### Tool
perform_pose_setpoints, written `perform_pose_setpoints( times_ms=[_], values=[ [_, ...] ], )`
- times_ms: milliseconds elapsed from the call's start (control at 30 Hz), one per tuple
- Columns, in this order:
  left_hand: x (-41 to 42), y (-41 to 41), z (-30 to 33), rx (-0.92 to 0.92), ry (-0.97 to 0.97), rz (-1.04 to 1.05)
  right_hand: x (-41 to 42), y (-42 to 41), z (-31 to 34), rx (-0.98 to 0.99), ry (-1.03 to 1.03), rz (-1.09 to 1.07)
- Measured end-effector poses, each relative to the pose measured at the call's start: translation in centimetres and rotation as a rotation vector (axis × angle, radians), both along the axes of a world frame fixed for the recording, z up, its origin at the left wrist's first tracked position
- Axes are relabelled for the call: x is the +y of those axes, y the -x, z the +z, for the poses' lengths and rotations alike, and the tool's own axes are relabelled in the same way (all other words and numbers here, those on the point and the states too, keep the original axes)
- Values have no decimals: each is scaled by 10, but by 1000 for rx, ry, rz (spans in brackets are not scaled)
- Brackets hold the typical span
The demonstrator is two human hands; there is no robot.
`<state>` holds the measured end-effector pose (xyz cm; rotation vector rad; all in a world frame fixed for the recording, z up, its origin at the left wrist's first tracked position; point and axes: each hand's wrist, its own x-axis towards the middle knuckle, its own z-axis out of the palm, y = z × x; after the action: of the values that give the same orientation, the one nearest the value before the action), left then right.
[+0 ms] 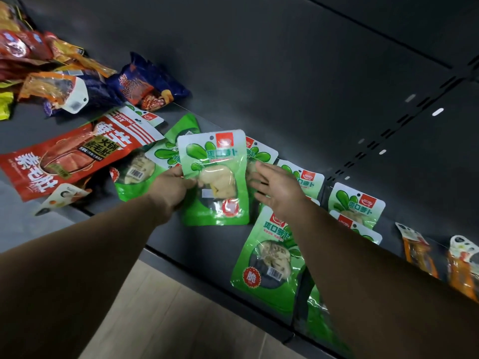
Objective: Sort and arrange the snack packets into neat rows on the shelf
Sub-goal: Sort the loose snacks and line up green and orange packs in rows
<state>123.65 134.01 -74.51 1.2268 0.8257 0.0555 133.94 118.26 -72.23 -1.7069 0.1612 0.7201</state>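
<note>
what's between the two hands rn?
Head view: one green radish packet, front up, pinched at its edge by the left hand; right hand open beside it.

At the left edge of the frame the heap of red and orange packets [23, 47] is cut off, the right forearm [363, 268] hides part of a green packet [267, 255], and the orange packets [461, 268] at the right edge look blurred.

bare shelf [212, 244] in front; green packets [356, 203] crowd the right.
</note>
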Motion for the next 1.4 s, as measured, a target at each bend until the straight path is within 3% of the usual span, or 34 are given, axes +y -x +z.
perform_pose_setpoints(
  times_ms=[200,333,500,600,867,1100,1400],
  values=[
    [7,6,-10,132,-183,-94,16,13,-9,-115,194,68],
    [1,-3,-14,216,-502,-243,17,18,-17,-338,608,224],
    [-13,-20,-20,225,-612,-158,16,12,-15,-312,799,122],
    [-20,-24,-19,206,-616,-134,16,4,-16,-278,801,85],
    [-21,-29,-28,255,-749,-369,20,10,-20,-322,833,297],
    [-24,-32,-33,267,-840,-423,15,16,-19,-362,889,435],
    [-20,-37,-34,221,-723,-444,16,18,-15,-367,938,476]
  ],
)
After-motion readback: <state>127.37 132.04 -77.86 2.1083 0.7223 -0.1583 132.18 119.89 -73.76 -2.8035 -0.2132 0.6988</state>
